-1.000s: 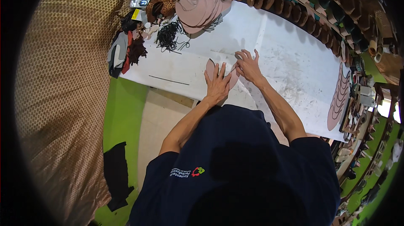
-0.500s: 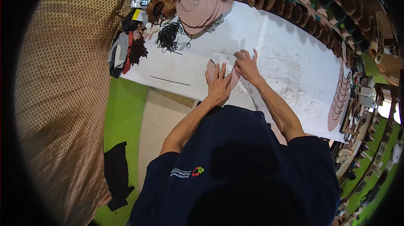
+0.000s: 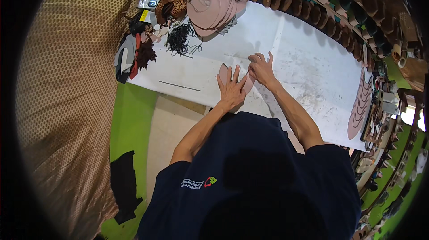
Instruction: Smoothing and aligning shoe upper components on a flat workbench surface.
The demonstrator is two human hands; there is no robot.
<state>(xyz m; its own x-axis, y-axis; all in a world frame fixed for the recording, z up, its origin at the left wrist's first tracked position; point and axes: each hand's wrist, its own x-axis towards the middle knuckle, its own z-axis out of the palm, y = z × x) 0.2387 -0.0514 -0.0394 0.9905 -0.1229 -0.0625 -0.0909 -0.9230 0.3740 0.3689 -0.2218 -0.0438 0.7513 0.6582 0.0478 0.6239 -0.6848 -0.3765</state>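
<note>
A flat pink shoe-shaped piece [image 3: 249, 85] with a dark edge at its far tip lies near the front edge of the white table. Spread flat across its middle, my left hand [image 3: 231, 91] covers much of it. The curled fingers of my right hand [image 3: 262, 70] are drawn together at the right edge of the piece, with the little finger raised. Whatever those fingertips pinch is hidden.
Loose pink pieces [image 3: 210, 12] are piled at the back, beside tangled black strips [image 3: 179, 39]. A thin dark strip [image 3: 179, 85] lies to the left. Overlapping pink soles [image 3: 359, 106] rest at the right end. Rows of brown shoes [image 3: 286, 1] line the far edge.
The fingers of my left hand have shifted very slightly on the pink piece. My right hand keeps nearly the same place at its edge.
</note>
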